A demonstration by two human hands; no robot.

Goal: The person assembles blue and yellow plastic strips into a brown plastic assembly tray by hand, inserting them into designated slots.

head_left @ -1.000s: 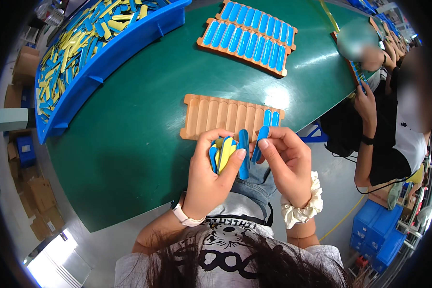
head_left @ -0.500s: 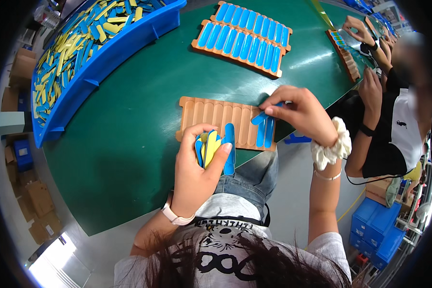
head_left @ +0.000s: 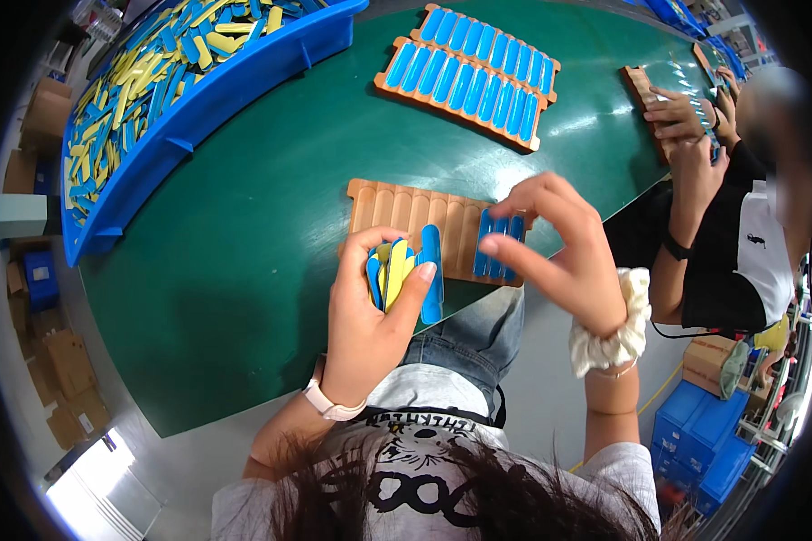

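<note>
My left hand (head_left: 356, 329) is closed around a bundle of flat, round-ended blue and yellow strips (head_left: 394, 270). One blue strip (head_left: 431, 281) sticks out of it, under my thumb. Just beyond lies a brown slotted tray (head_left: 415, 207) near the table edge, its near left part hidden by this hand. Several blue strips (head_left: 492, 260) fill the slots at its right end, while the visible slots to their left are bare. Over that end hovers my right hand (head_left: 568, 257), thumb and fingers apart, with nothing seen in it.
Farther back on the green table (head_left: 244, 298) are two brown trays (head_left: 460, 95) full of blue strips. A big blue bin (head_left: 185, 135) of loose strips stands at the left. At the right, a co-worker's hands (head_left: 681, 126) are over another brown tray (head_left: 639, 86).
My right hand has let go of a blue strip, which now lies in a tray slot, and its fingers have spread. My left hand keeps its bundle. The co-worker's hands moved onto their tray.
</note>
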